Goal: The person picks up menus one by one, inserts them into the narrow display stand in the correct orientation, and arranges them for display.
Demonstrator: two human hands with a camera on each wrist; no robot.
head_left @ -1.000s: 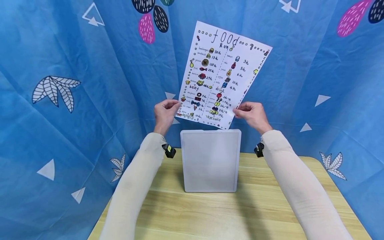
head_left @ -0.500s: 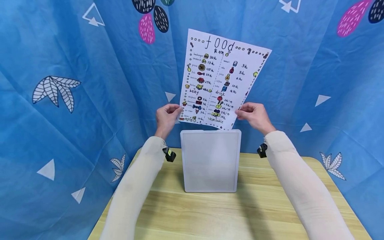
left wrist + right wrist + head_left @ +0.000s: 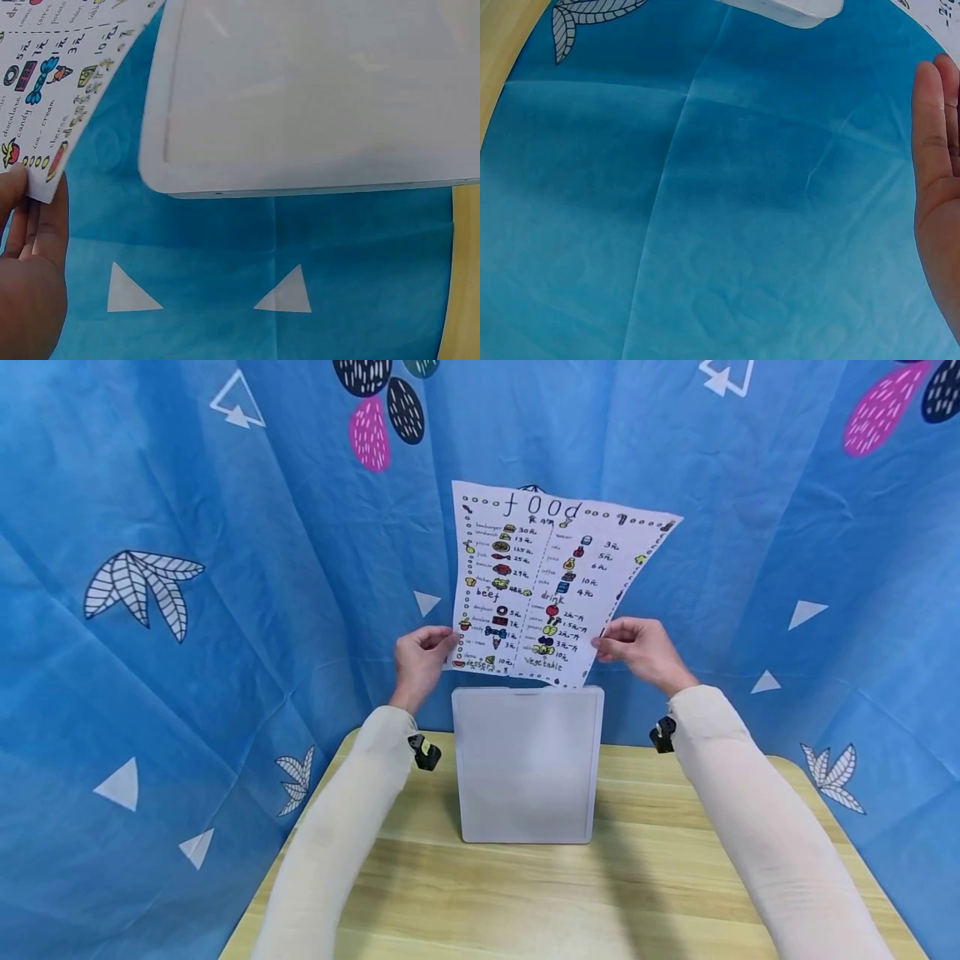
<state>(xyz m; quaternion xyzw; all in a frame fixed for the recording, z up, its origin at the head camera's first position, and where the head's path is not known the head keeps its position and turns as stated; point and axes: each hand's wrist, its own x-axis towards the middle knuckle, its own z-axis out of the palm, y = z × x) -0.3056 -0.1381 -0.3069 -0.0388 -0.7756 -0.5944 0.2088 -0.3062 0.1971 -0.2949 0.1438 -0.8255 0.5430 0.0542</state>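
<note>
Both left hand [image 3: 420, 664] and right hand [image 3: 645, 650] pinch the slanted food paper [image 3: 532, 585] above the white board [image 3: 525, 768], so it's best to level it gently without bending it.

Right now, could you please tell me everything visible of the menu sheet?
The menu sheet looks like white paper, slightly curved and tilted. Headed "food", it carries coloured drawings, handwritten words and prices in two columns split by a dashed line, with a decorated border. Its printed side faces the viewer. The left hand and right hand pinch its side edges near the bottom. Its lower edge lies near the top of the white panel; contact is unclear.
</note>
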